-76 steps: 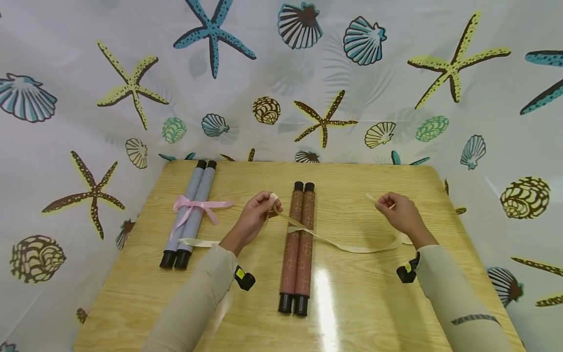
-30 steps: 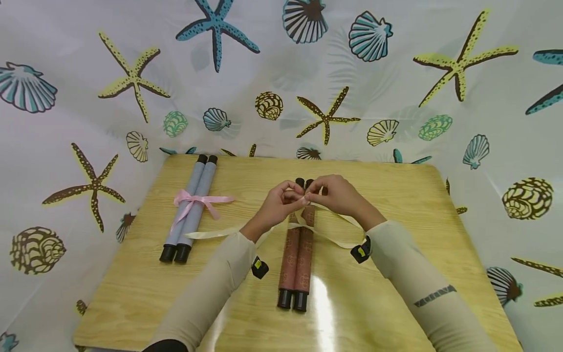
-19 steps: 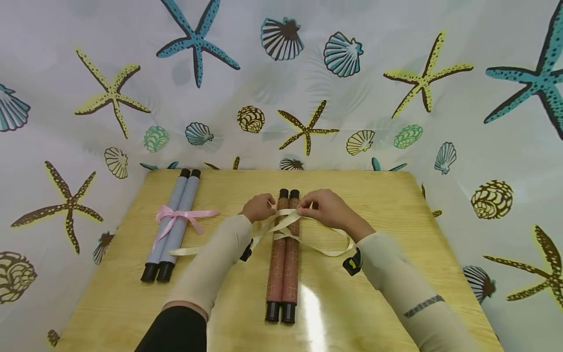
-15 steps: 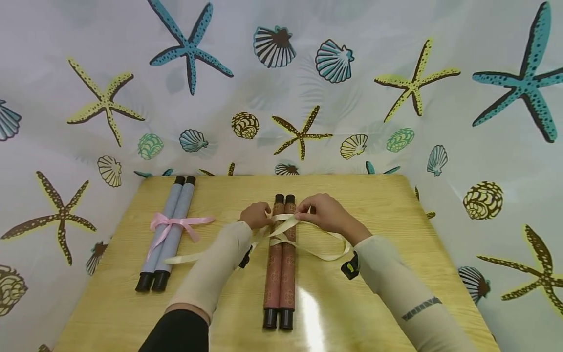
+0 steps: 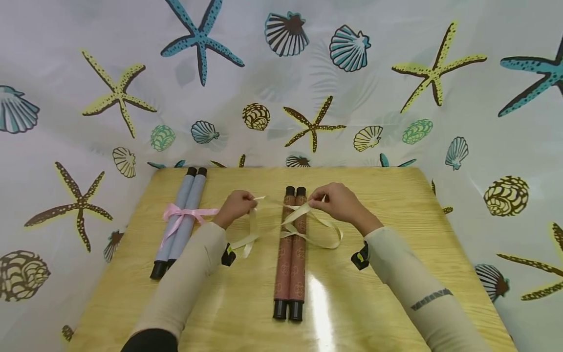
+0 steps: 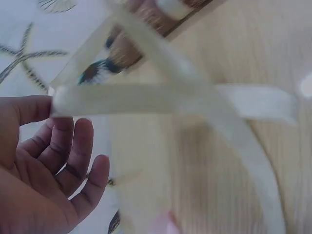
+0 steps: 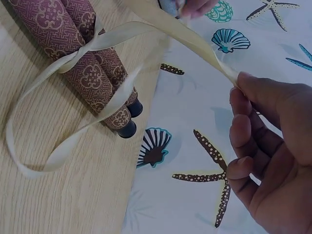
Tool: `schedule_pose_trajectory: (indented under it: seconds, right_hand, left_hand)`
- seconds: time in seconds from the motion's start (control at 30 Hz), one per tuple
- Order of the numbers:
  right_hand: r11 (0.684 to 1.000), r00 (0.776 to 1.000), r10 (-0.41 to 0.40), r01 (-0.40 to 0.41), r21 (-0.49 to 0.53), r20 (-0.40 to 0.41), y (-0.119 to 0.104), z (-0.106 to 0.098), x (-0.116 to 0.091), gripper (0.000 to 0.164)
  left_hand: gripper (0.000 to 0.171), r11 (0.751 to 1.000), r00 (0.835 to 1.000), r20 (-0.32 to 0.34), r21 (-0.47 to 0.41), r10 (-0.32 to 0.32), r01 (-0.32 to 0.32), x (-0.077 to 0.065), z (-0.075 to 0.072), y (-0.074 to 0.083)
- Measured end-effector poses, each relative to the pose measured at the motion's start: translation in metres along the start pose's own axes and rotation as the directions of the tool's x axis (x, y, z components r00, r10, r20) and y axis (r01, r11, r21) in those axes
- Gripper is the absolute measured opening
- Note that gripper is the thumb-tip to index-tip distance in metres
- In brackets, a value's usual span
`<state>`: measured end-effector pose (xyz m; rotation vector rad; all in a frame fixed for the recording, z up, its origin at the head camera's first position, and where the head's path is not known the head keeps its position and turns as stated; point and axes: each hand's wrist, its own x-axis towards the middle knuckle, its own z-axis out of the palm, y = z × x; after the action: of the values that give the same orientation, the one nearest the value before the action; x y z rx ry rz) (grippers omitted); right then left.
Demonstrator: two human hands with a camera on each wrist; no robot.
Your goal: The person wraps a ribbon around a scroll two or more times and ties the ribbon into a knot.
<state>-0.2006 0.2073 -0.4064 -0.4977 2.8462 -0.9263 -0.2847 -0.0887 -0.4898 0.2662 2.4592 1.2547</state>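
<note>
Two maroon patterned scrolls (image 5: 283,264) with black end caps lie side by side on the table. A cream ribbon (image 5: 293,233) wraps round them and crosses over itself on top, clearest in the right wrist view. Left of the scrolls, my left hand (image 5: 236,206) pinches one stretch of the ribbon between thumb and forefinger; its other fingers are loosely bent in the left wrist view. My right hand (image 5: 337,201), above and just right of the scrolls' far end, pinches another stretch of ribbon (image 7: 195,39) between thumb and fingertips. A loose ribbon loop lies on the right.
Two grey-blue scrolls (image 5: 194,198) tied with a pink ribbon bow (image 5: 175,211) lie at the left, partly behind my left forearm. A wooden table (image 5: 374,303) carries everything. Behind it hangs a white cloth (image 5: 387,29) printed with shells and starfish.
My right hand came in from the far right and both hands met above the maroon scrolls. Since then my left hand has drawn off leftward with ribbon, while my right stays near the scrolls.
</note>
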Motion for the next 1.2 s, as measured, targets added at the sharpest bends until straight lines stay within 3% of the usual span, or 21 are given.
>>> schedule_pose_trajectory:
  seconds: [0.17,0.33,0.47,0.6,0.7,0.8,0.97,1.03,1.13,1.2]
  right_hand:
    - [1.000,0.999,0.020,-0.020,-0.024,-0.034,0.002,0.001,0.006,0.018]
    - [0.998,0.998,0.039,-0.040,-0.045,-0.043,0.005,-0.001,0.010,0.019]
    - [0.997,0.998,0.056,-0.058,-0.055,-0.040,0.005,-0.003,0.010,0.019]
    - [0.996,0.997,0.077,-0.078,-0.051,-0.033,0.005,-0.004,0.011,0.020]
    - [0.996,0.996,0.082,-0.083,-0.043,-0.029,0.004,-0.004,0.013,0.020]
    - [0.996,0.996,0.081,-0.082,-0.040,-0.023,0.002,-0.004,0.015,0.020]
    - [0.995,0.996,0.089,-0.089,-0.049,-0.012,-0.001,-0.003,0.018,0.019]
    - [0.994,0.996,0.091,-0.092,-0.053,-0.008,-0.001,-0.003,0.019,0.019]
    - [0.994,0.995,0.095,-0.095,-0.057,-0.006,-0.001,-0.002,0.020,0.019]
    - [0.994,0.995,0.095,-0.095,-0.058,-0.003,-0.001,-0.001,0.021,0.019]
  left_hand:
    - [0.027,0.989,0.997,-0.021,-0.129,-0.071,0.068,-0.032,-0.047,0.005]
    - [0.020,0.962,0.999,-0.009,-0.271,-0.041,0.037,-0.068,-0.078,0.024]
    - [0.013,0.941,0.999,0.016,-0.336,0.037,-0.030,-0.095,-0.084,0.035]
    - [0.013,0.931,0.992,0.046,-0.354,0.116,-0.092,-0.124,-0.081,0.032]
    - [0.017,0.905,0.991,-0.022,-0.406,0.131,-0.129,-0.142,-0.084,0.022]
    - [0.021,0.855,0.983,-0.165,-0.496,0.078,-0.151,-0.156,-0.095,0.010]
    - [0.020,0.746,0.936,-0.350,-0.634,-0.043,-0.203,-0.172,-0.112,0.000]
    - [0.019,0.687,0.908,-0.410,-0.683,-0.081,-0.247,-0.176,-0.115,0.003]
    - [0.018,0.598,0.847,-0.515,-0.723,-0.132,-0.346,-0.180,-0.113,0.015]
    - [0.018,0.563,0.821,-0.558,-0.721,-0.126,-0.404,-0.184,-0.107,0.026]
